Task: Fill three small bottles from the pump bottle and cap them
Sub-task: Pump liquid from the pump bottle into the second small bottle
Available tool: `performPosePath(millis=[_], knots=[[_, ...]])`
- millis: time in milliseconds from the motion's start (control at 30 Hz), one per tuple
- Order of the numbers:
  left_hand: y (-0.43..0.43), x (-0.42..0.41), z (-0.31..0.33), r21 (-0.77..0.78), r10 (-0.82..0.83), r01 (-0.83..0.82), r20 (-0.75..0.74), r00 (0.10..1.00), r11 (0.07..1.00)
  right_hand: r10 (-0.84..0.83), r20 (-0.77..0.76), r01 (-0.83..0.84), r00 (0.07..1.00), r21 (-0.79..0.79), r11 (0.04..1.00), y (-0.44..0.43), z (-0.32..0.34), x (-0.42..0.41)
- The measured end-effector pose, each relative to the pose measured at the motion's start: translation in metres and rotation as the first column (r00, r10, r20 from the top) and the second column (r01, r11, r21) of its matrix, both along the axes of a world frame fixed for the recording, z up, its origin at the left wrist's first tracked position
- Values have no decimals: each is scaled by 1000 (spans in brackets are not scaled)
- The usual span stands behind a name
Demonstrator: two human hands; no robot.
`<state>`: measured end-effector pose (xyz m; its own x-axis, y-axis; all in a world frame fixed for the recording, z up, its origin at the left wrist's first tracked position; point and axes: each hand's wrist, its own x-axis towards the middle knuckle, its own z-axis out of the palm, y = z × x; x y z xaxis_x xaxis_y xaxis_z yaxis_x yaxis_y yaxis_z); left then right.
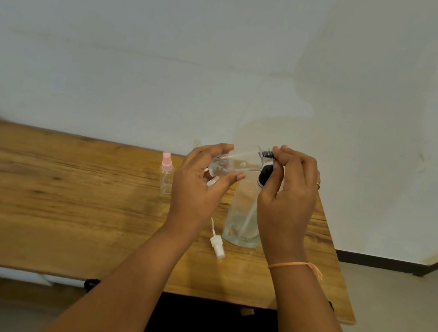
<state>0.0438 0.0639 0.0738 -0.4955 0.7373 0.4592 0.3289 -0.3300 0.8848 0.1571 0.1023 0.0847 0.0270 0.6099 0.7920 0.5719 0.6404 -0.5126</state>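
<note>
Fingers [224,147] grip small bottle [237,161], left hand [196,188] base, right hand [291,195] neck

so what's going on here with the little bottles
A person is holding a small clear bottle tipped on its side above the wooden table. The left hand grips its base end and the right hand pinches a dark cap at its neck. Some clear liquid sits inside. The pump bottle stands just behind the hands, a pink-capped bottle stands to the left, and a white spray cap lies loose in front.
</note>
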Motion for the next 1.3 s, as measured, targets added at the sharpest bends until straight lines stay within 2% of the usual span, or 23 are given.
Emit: performPosePath(millis=[400, 533, 700, 933, 1300], knots=[[-3, -1, -1, -37, -19, 18, -19, 1000, 999, 32, -5, -32, 999, 28, 999, 7, -11, -2], [-4, 4, 2, -81, 1, -7, -74, 997, 997, 47, -26, -47, 999, 21, 999, 6, -13, -2], [-2, 2, 0, -20, -14, 13, -23, 1000, 1000, 60, -55, -59, 997, 16, 998, 2, -5, -2], [1, 0, -1, 0, -6, 6, -10, 1000, 1000, 54, -3, -54, 999, -41, 998, 4, 6, 3], [-3, 0, -4, -52, -10, 6, -63, 998, 999, 50, -17, -50, 999, 29, 998, 8, -14, -2]])
